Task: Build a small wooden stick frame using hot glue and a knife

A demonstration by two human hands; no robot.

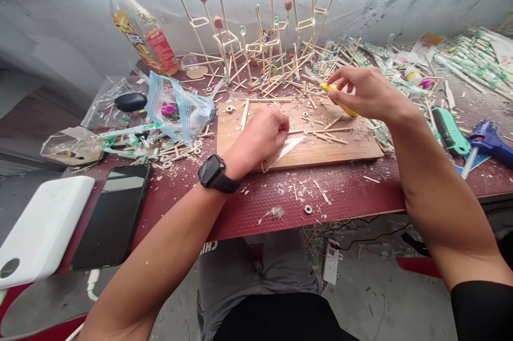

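Note:
My left hand [262, 135], with a black watch [218, 172] on its wrist, rests low over the wooden board [340, 153]. Its fingers are curled together at the near end of a thin wooden stick [320, 130]; the fingertips are partly hidden. A white pointed scrap [292, 146] lies just beside them. Above the board's far right part, my right hand [363, 92] is closed around a yellow-handled knife [340, 103], its blade pointing up and left. Several cut sticks, wood crumbs and a small metal ring [229, 109] lie on the board.
Behind the board stand stick structures [262, 44] topped with marbles and brown lumps. A bottle [140, 33], plastic bag [180, 106], phone [114, 215] and white power bank [44, 229] are on the left. Rightward lie a green-and-black tool [451, 130], blue glue gun [491, 143] and piled sticks [468, 57].

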